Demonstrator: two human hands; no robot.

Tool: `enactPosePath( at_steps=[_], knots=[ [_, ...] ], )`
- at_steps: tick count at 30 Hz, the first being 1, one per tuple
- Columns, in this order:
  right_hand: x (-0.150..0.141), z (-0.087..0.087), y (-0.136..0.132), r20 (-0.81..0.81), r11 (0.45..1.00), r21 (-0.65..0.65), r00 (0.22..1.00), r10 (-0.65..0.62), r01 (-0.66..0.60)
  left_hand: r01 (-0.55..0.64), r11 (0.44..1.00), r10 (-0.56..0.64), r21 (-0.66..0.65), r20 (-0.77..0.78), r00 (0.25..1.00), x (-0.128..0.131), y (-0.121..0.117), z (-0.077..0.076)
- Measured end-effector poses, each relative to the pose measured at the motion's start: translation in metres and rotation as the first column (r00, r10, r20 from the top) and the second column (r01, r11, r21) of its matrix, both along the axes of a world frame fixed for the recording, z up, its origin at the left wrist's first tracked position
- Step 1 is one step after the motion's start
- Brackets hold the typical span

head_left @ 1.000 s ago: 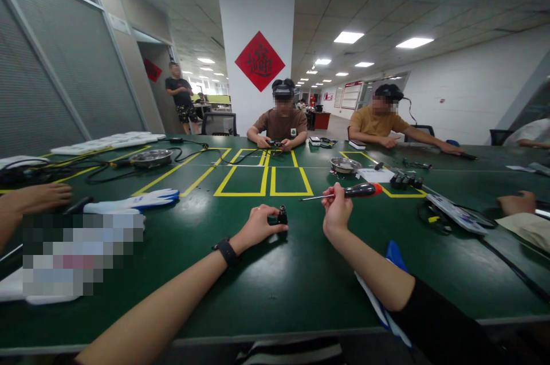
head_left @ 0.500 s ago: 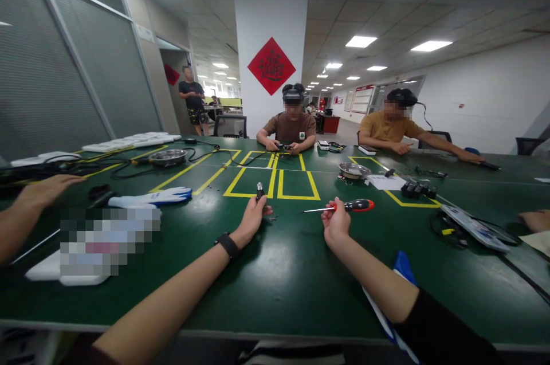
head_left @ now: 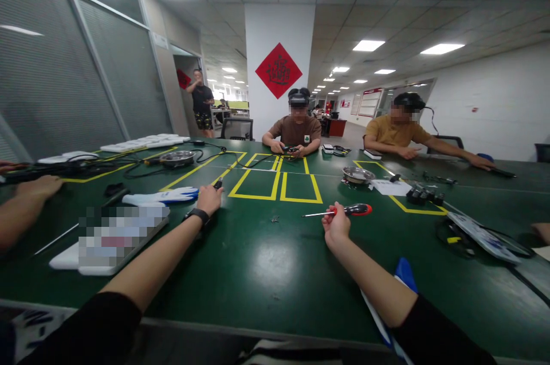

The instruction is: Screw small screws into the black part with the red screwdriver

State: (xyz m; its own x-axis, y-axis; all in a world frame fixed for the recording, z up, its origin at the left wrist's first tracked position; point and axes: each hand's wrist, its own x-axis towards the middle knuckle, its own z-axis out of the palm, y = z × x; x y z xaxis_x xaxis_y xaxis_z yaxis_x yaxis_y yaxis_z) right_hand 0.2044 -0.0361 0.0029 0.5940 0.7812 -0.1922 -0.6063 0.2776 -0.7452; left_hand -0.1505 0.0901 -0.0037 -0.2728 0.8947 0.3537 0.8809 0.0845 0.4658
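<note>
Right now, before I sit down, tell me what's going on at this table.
The right hand holds a red-and-black-handled screwdriver above the green table, its metal shaft pointing left. The left hand grips a small black object, mostly hidden by the fingers, near a blue-and-white glove. Small loose metallic-looking bits lie between the hands.

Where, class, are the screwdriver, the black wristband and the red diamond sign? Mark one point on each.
Screwdriver (head_left: 360,210): head view, on its handle.
Black wristband (head_left: 199,214): head view, on its strap.
Red diamond sign (head_left: 279,70): head view, at its centre.
</note>
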Motion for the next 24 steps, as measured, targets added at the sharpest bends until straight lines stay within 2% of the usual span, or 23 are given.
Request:
enactPosePath(
  at_steps=[4, 8, 13, 20, 24],
  knots=[
    [-0.001, -0.001, 0.0, -0.003, 1.0, -0.023, 1.0, 0.015, -0.015, -0.038, 0.998, 0.028, -0.047, -0.196, 0.98, -0.024, 0.004, 0.002],
    [-0.002, -0.003, 0.001, 0.0, 0.999, -0.033, 1.0, 0.026, -0.026, -0.038, 0.999, 0.027, -0.026, -0.34, 0.94, -0.033, 0.0, 0.004],
    [0.0, -0.004, 0.002, 0.002, 0.999, -0.029, 1.0, 0.027, -0.027, 0.075, 0.997, -0.04, 0.03, -0.615, 0.787, -0.04, -0.002, 0.011],
    [0.003, -0.008, 0.006, 0.004, 0.999, -0.026, 1.0, 0.028, -0.027, 0.23, 0.969, -0.09, 0.085, -0.751, 0.655, -0.047, 0.0, 0.018],
    [0.003, -0.007, 0.005, 0.011, 0.999, -0.035, 0.999, 0.034, -0.033, 0.31, 0.947, -0.13, 0.082, -0.785, 0.606, -0.049, 0.005, 0.019]
  ],
)
